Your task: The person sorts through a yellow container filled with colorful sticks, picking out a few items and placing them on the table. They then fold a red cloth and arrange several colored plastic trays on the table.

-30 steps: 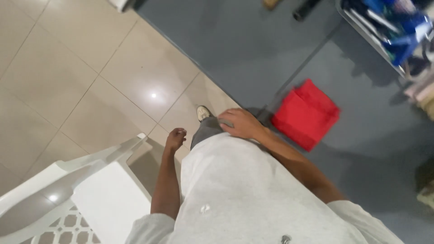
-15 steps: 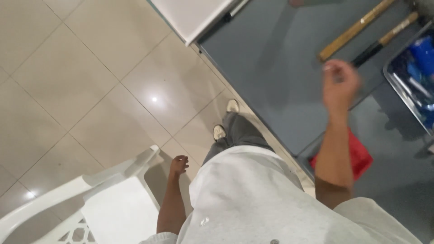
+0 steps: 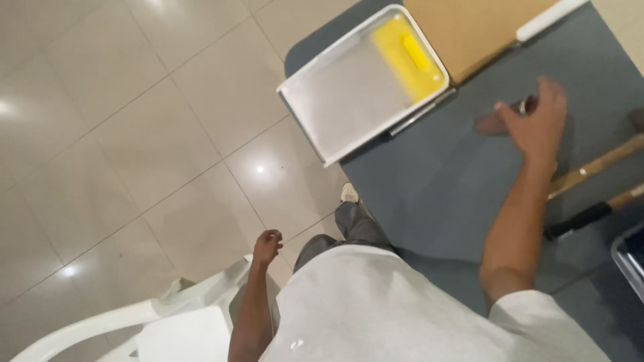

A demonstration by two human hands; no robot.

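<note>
Two bare hands in view, seen from above.

Right hand: raised over the grey mat, fingers spread and loosely curled. A small dark item with a metallic glint sits at the fingertips, with a blurred brownish length running out to the left of it; whether the fingers pinch it or only overlap it cannot be told, since the area is blurred.

Left hand: hanging low beside the body, fingers curled inward into a loose fist, holding nothing. It sits just above the arm of a white plastic chair, apart from it as far as can be seen.

Items around the right hand:
- Two wooden handles, lying on the mat just below and to the right of the wrist, one with a dark grip.
- White paint tray, well to the left of the fingers, at the mat's edge, partly over the tiled floor; a yellow pad lies in its far end.
- Cardboard sheet, beyond the fingertips, next to the tray.
</note>
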